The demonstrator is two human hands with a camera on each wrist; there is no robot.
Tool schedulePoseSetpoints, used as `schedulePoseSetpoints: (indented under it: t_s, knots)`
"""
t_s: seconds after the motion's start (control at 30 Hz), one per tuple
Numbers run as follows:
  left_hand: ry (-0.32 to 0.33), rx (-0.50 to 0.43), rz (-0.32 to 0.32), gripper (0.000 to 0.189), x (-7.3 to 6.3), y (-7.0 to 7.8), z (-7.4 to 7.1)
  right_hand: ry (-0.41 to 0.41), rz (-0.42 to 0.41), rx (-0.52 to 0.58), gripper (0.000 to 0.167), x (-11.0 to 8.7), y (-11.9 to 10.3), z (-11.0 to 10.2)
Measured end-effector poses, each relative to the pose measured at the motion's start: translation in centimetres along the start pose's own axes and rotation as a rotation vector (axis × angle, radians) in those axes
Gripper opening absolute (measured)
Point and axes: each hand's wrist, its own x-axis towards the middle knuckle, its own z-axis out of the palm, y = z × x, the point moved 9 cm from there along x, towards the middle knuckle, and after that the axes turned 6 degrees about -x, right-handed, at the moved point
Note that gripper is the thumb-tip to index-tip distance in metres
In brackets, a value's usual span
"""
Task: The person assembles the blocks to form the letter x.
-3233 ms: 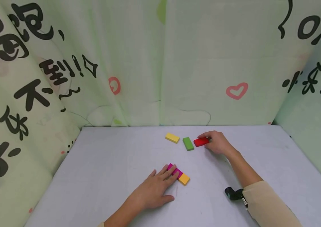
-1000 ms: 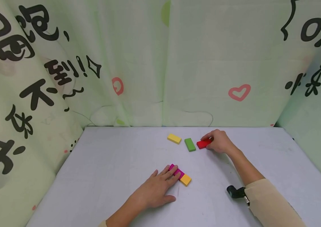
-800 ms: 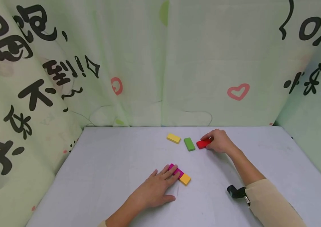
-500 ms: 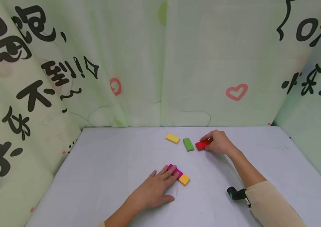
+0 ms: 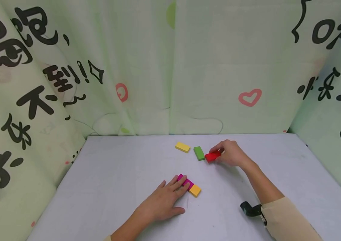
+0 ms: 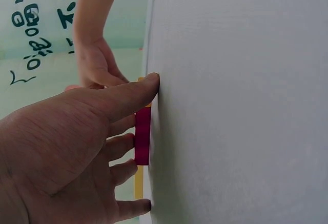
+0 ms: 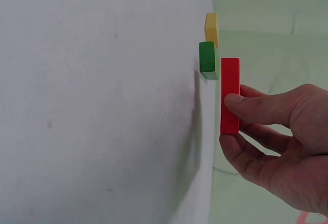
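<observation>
In the head view, my right hand pinches a red block at the back of the table, thumb on one side and fingers on the other. A gap between the red block and the white surface shows in the right wrist view, so it looks lifted. Just left of it lies a green block, then a yellow block. Nearer the front, my left hand lies with fingers extended, fingertips resting on a magenta block. An orange block touches the magenta one's near end.
A white-covered table carries all the blocks. Pale green curtain with black lettering and pink hearts hangs behind and along both sides. A black device is fixed at the right sleeve's cuff.
My right hand has brought the red block slightly toward the front and left, its end now close beside the green block. The left hand and the other blocks stay put.
</observation>
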Motion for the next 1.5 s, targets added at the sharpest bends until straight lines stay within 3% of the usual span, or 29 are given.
schedulePoseSetpoints:
  t_s: [1.5]
  knots:
    - [-0.008,0.004,-0.014,0.083,0.3,0.0,0.0,-0.043,-0.089,0.021,0.029,-2.5,-2.9,2.2]
